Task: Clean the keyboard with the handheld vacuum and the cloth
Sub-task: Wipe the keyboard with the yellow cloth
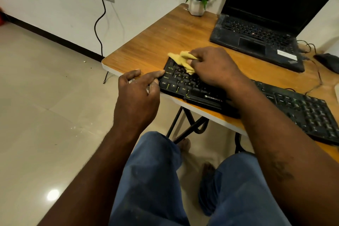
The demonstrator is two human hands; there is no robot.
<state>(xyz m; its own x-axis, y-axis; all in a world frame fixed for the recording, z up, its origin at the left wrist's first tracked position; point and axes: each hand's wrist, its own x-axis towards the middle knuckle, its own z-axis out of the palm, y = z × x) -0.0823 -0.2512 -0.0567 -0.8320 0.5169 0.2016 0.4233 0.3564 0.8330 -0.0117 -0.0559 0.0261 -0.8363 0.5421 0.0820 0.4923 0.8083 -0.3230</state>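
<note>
A black keyboard point(185, 86) lies along the front edge of the wooden table point(156, 46), running off to the right. My right hand point(214, 68) grips a yellow cloth point(183, 60) and presses it onto the keys at the keyboard's upper left corner. Beside the keyboard's left end is my left hand point(137, 90), with a fingertip touching that end near the Caps Lock key and the other fingers loosely curled. My right forearm hides the middle of the keyboard. No handheld vacuum is in view.
An open black laptop point(260, 36) stands at the back right of the table, and a white pot of flowers point(197, 6) sits at the back corner. A dark mouse point(328, 61) lies at the far right. A black cable point(100, 24) hangs from the wall socket.
</note>
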